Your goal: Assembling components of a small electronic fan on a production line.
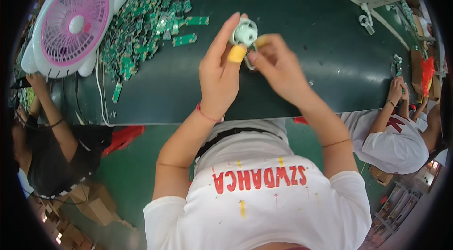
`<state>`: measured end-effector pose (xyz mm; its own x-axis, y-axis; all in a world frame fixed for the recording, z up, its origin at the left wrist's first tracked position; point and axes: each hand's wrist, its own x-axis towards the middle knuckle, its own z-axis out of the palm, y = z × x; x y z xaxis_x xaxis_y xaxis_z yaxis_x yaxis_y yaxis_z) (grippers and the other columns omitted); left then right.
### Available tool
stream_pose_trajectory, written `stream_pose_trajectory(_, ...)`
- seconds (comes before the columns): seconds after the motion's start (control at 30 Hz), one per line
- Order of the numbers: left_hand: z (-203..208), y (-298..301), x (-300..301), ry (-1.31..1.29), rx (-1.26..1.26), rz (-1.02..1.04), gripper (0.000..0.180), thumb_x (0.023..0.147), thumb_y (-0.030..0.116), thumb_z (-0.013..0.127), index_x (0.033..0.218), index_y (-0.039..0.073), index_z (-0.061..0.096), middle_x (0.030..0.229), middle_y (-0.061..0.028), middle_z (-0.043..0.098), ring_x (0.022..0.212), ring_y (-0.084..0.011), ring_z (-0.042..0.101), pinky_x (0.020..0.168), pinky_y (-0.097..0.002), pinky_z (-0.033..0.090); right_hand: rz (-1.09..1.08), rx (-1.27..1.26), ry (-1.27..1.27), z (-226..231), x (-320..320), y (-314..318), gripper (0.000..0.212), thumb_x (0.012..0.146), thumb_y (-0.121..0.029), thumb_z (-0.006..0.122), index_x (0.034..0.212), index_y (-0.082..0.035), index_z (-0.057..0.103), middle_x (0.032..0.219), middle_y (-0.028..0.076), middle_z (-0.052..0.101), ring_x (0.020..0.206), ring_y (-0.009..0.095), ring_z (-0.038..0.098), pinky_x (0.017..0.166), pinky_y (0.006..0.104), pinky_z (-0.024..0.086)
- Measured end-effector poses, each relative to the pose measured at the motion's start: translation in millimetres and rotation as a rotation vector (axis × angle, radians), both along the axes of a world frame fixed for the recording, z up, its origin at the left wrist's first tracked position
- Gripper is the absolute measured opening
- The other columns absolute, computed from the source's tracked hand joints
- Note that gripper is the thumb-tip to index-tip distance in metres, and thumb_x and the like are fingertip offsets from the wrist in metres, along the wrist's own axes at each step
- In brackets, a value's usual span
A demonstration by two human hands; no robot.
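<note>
My left hand (219, 68) is closed round a pale green plastic housing (245, 32), roundish with openings in its face, held above the dark table. A yellow finger cover (237, 54) sits on its thumb. My right hand (279, 63) reaches in from the right, fingers bent and pinched at the housing's lower end, slightly blurred. A narrow pale frame-like part (250, 62) shows below the right fingertips, with a bit of green near them. Whether the right fingers grip the housing or a small piece against it is hidden.
A heap of green circuit boards (141, 28) covers the table's left side, beside a white and pink fan (75, 23) with a white cable (99, 89). A similar pale part (365, 23) lies far right. Co-workers sit left (56, 155) and right (396, 141).
</note>
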<state>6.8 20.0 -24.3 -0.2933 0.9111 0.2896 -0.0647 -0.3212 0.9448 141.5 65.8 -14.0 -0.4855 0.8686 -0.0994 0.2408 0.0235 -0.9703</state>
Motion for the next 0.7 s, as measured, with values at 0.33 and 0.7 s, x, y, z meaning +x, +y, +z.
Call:
stream_pose_trajectory(0.33, 7.7, 58.0, 8.0, 0.043, -0.164, -0.037, 0.058, 0.087, 0.01, 0.058, 0.138, 0.005, 0.03, 0.115, -0.0147, 0.05, 0.098, -0.0192, 0.054, 0.083, -0.0292, 0.045, 0.171, -0.193, 0.08, -0.3, -2.9, 48.9, 0.019, 0.093, -0.015, 0.046, 0.095, -0.001, 0.058, 0.079, 0.003, 0.06, 0.067, 0.009, 0.056, 0.061, 0.0228, 0.046)
stream_pose_trajectory(0.7, -40.2, 95.8, 5.5, 0.566, -0.058, -0.107, 0.032, 0.085, 0.004, 0.054, 0.116, 0.008, 0.055, 0.101, -0.0074, 0.061, 0.091, -0.021, 0.06, 0.081, -0.0296, 0.045, -0.161, 0.312, -0.64, -26.0, -23.3, 307.3, 0.046, 0.082, -0.044, 0.058, 0.077, 0.001, 0.066, 0.078, 0.016, 0.067, 0.079, 0.033, 0.064, 0.073, 0.0389, 0.049)
